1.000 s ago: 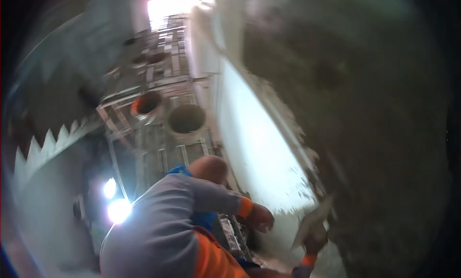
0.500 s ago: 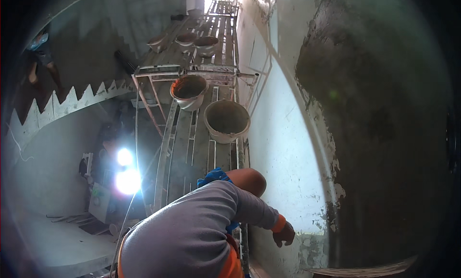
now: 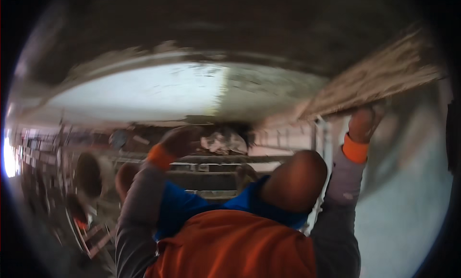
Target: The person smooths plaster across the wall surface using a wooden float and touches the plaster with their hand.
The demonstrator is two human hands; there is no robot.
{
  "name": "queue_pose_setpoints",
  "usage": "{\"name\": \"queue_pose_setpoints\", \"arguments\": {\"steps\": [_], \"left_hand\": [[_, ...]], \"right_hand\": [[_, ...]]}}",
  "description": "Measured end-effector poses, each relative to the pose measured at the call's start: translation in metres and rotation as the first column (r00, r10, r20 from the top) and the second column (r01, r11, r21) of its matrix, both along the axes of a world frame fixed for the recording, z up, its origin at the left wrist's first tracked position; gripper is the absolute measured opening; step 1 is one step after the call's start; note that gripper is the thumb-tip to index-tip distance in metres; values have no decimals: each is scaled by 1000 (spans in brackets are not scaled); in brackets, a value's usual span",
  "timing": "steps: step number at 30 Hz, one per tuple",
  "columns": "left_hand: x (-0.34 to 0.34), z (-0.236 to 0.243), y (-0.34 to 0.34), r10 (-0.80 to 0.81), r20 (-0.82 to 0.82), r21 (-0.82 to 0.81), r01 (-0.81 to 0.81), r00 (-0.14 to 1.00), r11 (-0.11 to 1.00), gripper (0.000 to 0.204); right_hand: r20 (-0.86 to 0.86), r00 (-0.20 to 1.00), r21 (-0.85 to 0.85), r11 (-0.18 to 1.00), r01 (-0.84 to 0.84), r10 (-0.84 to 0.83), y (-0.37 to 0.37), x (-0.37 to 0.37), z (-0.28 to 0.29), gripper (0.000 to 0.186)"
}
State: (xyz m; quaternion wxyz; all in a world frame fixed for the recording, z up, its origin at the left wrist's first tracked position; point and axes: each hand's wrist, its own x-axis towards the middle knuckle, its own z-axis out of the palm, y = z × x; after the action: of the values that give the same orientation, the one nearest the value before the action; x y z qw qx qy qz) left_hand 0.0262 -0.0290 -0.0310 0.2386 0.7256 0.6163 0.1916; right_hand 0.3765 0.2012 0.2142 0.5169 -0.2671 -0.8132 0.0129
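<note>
My left hand (image 3: 181, 139) reaches forward in front of my left knee, with an orange cuff at the wrist. It is smeared by motion, and its fingers cannot be made out. Close to its fingertips lies a crumpled, whitish-grey lump (image 3: 224, 142), perhaps a bag or cloth. My right hand (image 3: 365, 123) is raised at the far right, at the lower edge of a rough brown wall edge (image 3: 370, 78). It seems to touch that edge, though blur hides how its fingers are set.
Scaffold planks and rails (image 3: 206, 167) run beneath my bent knees. At the left stand a large bucket (image 3: 89, 174) and a smaller bucket (image 3: 77, 211). Ahead is a wall with a white patch (image 3: 144, 93) below dark plaster. A pale vertical pole (image 3: 322, 148) stands beside my right knee.
My view has swung right, from along the scaffold to facing the wall. The buckets now appear at the left. Both arms show now, where only one did before.
</note>
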Motion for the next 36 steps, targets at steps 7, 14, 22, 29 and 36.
{"name": "queue_pose_setpoints", "arguments": {"steps": [7, 14, 22, 29, 36], "left_hand": [[1, 32, -5, 24, 32, -220, -17, 999, 975, 55], [-6, -43, 6, -1, 3, -362, 2, 1000, 932, 42], [-40, -129, 49, 68, 39, -437, -44, 997, 898, 38], [19, -104, 70, 22, 118, -308, 16, 993, 951, 39], [1, -110, 54, -85, 111, -220, 108, 990, 969, 35]], "right_hand": [[-474, 856, -286, 956, 70, -205, -30, 192, 37, 46], [75, 843, 50, 846, 531, -533, -90, 322, 16, 42], [-691, 590, -220, 899, 378, -417, -77, 156, -3, 61], [-770, 488, -444, 894, 53, -411, -92, 18, 11, 51], [-715, 576, -569, 808, -152, -396, -87, -46, -33, 50]]}}
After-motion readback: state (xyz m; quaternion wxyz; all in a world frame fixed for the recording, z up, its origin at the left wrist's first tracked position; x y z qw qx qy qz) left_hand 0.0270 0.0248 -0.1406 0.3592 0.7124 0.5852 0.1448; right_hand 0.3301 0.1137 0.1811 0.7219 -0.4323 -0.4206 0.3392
